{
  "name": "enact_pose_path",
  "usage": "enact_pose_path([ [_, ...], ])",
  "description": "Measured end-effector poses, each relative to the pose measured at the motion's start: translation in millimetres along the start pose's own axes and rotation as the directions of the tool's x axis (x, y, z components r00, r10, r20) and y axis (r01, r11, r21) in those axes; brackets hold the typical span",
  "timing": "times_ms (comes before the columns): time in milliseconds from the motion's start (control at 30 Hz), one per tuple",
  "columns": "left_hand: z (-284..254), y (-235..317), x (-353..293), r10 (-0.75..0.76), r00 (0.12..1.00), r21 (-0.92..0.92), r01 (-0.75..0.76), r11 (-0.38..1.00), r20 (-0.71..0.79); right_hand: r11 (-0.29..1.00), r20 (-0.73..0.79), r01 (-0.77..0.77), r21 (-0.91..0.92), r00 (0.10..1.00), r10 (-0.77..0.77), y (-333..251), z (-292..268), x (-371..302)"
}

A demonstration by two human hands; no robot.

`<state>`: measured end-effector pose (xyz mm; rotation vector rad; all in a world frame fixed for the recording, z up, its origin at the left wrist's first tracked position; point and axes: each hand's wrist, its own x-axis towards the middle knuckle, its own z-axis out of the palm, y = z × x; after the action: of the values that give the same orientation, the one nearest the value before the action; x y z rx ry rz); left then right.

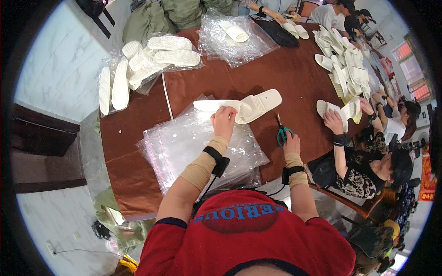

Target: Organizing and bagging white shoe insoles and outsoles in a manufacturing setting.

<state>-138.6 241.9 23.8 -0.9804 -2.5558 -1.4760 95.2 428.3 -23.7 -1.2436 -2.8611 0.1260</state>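
A pair of white slippers (261, 105) lies end to end on the brown-covered table (193, 87), partly over a stack of clear plastic bags (198, 149). Over the left slipper is my left hand (224, 120), its fingers curled together. Whatever they pinch, if anything, is too small to make out. My right hand (291, 143) holds scissors (281, 134) by their green handles, to the right of the bags. The blades point away from me, toward the right slipper.
Bagged white slippers (147, 64) lie at the far left. More plastic with a slipper (235, 32) lies at the far middle. A heap of loose slippers (345, 64) covers the right side, where a co-worker (363, 165) handles a pair. Green sacks (152, 20) stand behind the table.
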Motion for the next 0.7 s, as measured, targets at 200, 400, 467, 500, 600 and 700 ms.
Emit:
enact_pose_path([
  [200, -2.5, 18.7, 16.3, 0.096, 0.993, 0.217, -0.081, 0.973, -0.062, 0.983, 0.130, -0.112, 0.146, 0.987, 0.093, -6.8, 1.2, 11.9],
  [400, 7.4, 25.3, 28.6, 0.076, 0.995, 0.158, -0.066, 0.985, -0.057, 0.582, -0.036, 0.078, 0.809, 0.996, -0.084, 4.2, 0.1, 36.2],
  [467, -1.6, 18.0, 32.5, 0.072, 0.994, 0.195, -0.055, 0.979, -0.083, 0.680, 0.097, -0.004, 0.733, 0.990, -0.099, -57.4, -73.7, 24.5],
  [500, -1.2, 22.4, 34.5, 0.087, 0.994, 0.188, -0.072, 0.980, -0.070, 0.845, -0.052, 0.193, 0.499, 0.980, -0.193, -70.9, -93.4, 19.6],
  [600, 2.1, 33.7, 40.3, 0.142, 0.988, 0.188, -0.129, 0.974, -0.061, 0.913, -0.173, 0.392, 0.109, 0.912, -0.371, -86.9, -106.0, 25.0],
  [700, 4.6, 39.1, 40.7, 0.188, 0.981, 0.211, -0.172, 0.962, -0.057, 0.903, -0.156, 0.430, 0.009, 0.893, -0.423, -99.6, -103.7, 32.4],
])
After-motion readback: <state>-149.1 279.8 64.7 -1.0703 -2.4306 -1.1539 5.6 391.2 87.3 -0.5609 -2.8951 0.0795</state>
